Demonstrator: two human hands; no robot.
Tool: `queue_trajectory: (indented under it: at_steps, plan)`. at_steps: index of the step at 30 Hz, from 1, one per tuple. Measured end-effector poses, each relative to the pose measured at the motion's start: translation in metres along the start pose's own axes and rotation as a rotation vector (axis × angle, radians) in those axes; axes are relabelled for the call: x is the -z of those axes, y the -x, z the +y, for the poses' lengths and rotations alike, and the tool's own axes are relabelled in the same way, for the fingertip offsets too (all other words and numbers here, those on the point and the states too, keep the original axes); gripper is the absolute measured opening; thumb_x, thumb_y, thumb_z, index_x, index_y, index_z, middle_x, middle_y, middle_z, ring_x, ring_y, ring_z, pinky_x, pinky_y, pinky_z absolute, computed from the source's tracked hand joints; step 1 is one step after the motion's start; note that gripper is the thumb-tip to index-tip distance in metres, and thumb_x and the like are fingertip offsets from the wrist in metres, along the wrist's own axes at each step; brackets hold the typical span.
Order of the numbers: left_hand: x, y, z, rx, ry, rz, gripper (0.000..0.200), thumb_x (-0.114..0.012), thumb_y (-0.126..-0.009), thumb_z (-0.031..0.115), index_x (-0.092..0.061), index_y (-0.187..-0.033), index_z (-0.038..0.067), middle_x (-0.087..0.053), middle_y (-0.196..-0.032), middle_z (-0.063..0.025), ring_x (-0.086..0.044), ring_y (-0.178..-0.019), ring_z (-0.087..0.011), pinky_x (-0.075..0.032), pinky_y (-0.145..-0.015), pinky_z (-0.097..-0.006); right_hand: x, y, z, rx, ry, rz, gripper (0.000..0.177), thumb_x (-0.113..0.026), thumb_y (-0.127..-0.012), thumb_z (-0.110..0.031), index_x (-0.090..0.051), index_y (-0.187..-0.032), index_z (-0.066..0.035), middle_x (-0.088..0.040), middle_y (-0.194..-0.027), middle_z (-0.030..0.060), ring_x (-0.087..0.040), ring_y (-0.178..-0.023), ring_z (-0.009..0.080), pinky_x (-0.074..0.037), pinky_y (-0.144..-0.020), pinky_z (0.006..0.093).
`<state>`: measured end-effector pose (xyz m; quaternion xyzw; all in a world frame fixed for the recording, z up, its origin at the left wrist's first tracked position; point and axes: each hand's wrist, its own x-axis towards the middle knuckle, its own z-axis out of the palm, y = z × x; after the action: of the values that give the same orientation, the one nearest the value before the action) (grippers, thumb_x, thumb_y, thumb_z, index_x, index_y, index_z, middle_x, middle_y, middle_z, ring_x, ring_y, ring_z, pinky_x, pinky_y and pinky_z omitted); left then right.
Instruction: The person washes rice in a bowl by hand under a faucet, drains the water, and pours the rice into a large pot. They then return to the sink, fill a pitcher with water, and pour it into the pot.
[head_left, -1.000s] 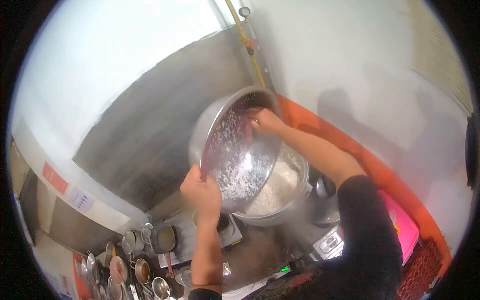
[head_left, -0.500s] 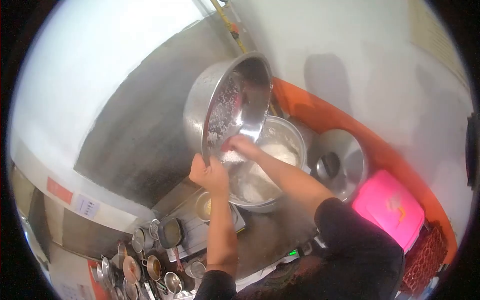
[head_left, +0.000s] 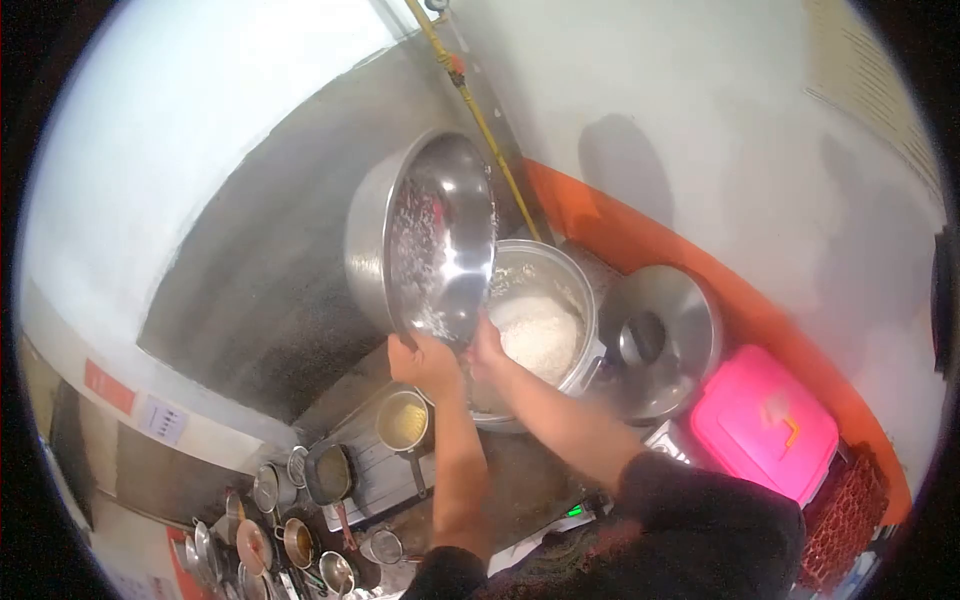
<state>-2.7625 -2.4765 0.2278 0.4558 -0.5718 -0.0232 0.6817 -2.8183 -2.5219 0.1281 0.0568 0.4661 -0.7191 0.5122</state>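
Note:
A large steel basin (head_left: 370,235) is tilted on its side, with white grains that look like rice stuck to its inner wall. My left hand (head_left: 425,362) is closed on its lower rim. At the rim's lower right, my right hand (head_left: 487,350) is closed against the basin's edge, its fingers partly hidden. Below and to the right stands a big metal pot (head_left: 592,300), holding a mound of white rice (head_left: 540,335). My forearm covers part of the pot.
A round steel lid (head_left: 685,320) lies right of the pot, beside a pink plastic container (head_left: 765,425). A small pan (head_left: 403,420) and a dark frying pan (head_left: 328,473) stand front left, near several hanging pots and strainers. A yellow pipe (head_left: 490,135) runs down the corner.
The basin has shifted left and slightly down in view. My right hand has moved from inside the basin to its rim. More of the rice in the pot now shows.

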Motion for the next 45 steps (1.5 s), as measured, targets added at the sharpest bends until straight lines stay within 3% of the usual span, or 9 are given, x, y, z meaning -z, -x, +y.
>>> queue_trajectory:
  at_steps: [9, 13, 25, 29, 31, 33, 38, 43, 45]
  plan:
    - [0.097, 0.027, 0.017, 0.092, -0.151, -0.117, 0.018, -0.049, -0.075, -0.006, -0.060, -0.089, -0.008, -0.064, -0.079, -0.0111, -0.058, -0.071, -0.0174, -0.046, -0.068, -0.0317, -0.014, -0.084, -0.036, 0.445, 0.303, 0.413, 0.069, -0.021, -0.097, -0.044, -0.061, -0.097, 0.012, -0.060, -0.102, 0.0320, -0.056, -0.101, 0.0451, -0.040, -0.090, 0.0488]
    - [0.110, 0.026, 0.021, 0.042, 0.018, 0.049, 0.008, -0.047, -0.071, -0.009, -0.053, -0.070, -0.004, -0.051, -0.062, -0.0069, -0.046, -0.061, -0.0139, -0.039, -0.056, -0.0295, -0.051, -0.103, -0.077, 0.663, 0.406, 0.452, 0.063, -0.030, -0.094, -0.043, -0.067, -0.078, 0.004, -0.064, -0.082, 0.0275, -0.060, -0.085, 0.0441, -0.042, -0.079, 0.0503]
    - [0.126, 0.031, 0.013, 0.234, 0.029, 0.160, 0.026, -0.047, -0.075, -0.008, -0.060, -0.099, -0.009, -0.066, -0.090, -0.0119, -0.059, -0.081, -0.0174, -0.046, -0.078, -0.0298, -0.113, -0.047, -0.201, 0.221, -0.719, -0.708, 0.029, -0.047, -0.088, -0.024, -0.056, -0.091, 0.003, -0.065, -0.082, 0.0185, -0.064, -0.066, 0.0254, -0.053, -0.060, 0.0352]
    - [0.134, 0.035, 0.012, 0.259, -0.076, 0.259, 0.034, -0.046, -0.073, -0.008, -0.057, -0.105, -0.008, -0.063, -0.097, -0.0130, -0.059, -0.086, -0.0184, -0.045, -0.081, -0.0300, -0.024, -0.055, -0.177, 0.894, 0.032, -0.371, 0.031, -0.044, -0.092, -0.025, -0.059, -0.088, 0.001, -0.065, -0.076, 0.0154, -0.063, -0.063, 0.0271, -0.052, -0.061, 0.0369]
    - [0.132, 0.034, 0.000, 0.307, -0.009, 0.285, 0.037, -0.046, -0.073, -0.008, -0.054, -0.109, -0.008, -0.061, -0.098, -0.0119, -0.058, -0.086, -0.0187, -0.045, -0.080, -0.0297, 0.042, -0.230, -0.112, 1.209, 1.365, -0.358, 0.051, -0.042, -0.094, -0.044, -0.062, -0.103, 0.002, -0.064, -0.107, 0.0163, -0.058, -0.102, 0.0348, -0.043, -0.091, 0.0434]
    - [0.141, 0.012, 0.004, 0.387, 0.281, 0.347, 0.037, -0.046, -0.076, -0.010, -0.051, -0.113, -0.009, -0.058, -0.098, -0.0094, -0.055, -0.085, -0.0189, -0.045, -0.075, -0.0292, 0.071, -0.230, -0.129, 0.229, 1.570, -0.639, 0.073, -0.045, -0.090, -0.052, -0.036, -0.137, 0.004, -0.026, -0.147, 0.0229, -0.020, -0.139, 0.0324, -0.017, -0.113, 0.0385]
    - [0.243, 0.037, 0.016, 0.763, 0.314, 0.614, 0.044, -0.044, -0.066, -0.011, -0.051, -0.108, -0.002, -0.057, -0.089, -0.0090, -0.056, -0.076, -0.0189, -0.048, -0.062, -0.0291, 0.005, -0.196, -0.269, 0.391, 1.211, -0.680, 0.052, -0.056, -0.089, -0.042, -0.056, -0.121, -0.001, -0.055, -0.123, 0.0166, -0.051, -0.114, 0.0194, -0.040, -0.095, 0.0339]
    - [0.292, 0.110, 0.056, 0.838, 0.163, 0.901, 0.049, -0.040, -0.056, -0.016, -0.049, -0.102, -0.002, -0.055, -0.086, -0.0116, -0.058, -0.070, -0.0240, -0.050, -0.056, -0.0312, -0.039, -0.066, -0.392, 0.843, 0.626, -1.317, 0.050, -0.039, -0.097, -0.033, -0.043, -0.133, 0.001, -0.045, -0.136, 0.0156, -0.041, -0.127, 0.0277, -0.029, -0.109, 0.0410]
    - [0.310, 0.152, 0.051, 0.851, -0.044, 1.031, 0.042, -0.045, -0.063, -0.008, -0.053, -0.103, -0.003, -0.058, -0.090, -0.0131, -0.059, -0.073, -0.0234, -0.050, -0.059, -0.0326, -0.030, -0.092, -0.389, 0.834, 0.377, -1.178, 0.050, -0.036, -0.096, -0.035, -0.046, -0.129, 0.002, -0.047, -0.132, 0.0176, -0.043, -0.124, 0.0273, -0.032, -0.106, 0.0421]
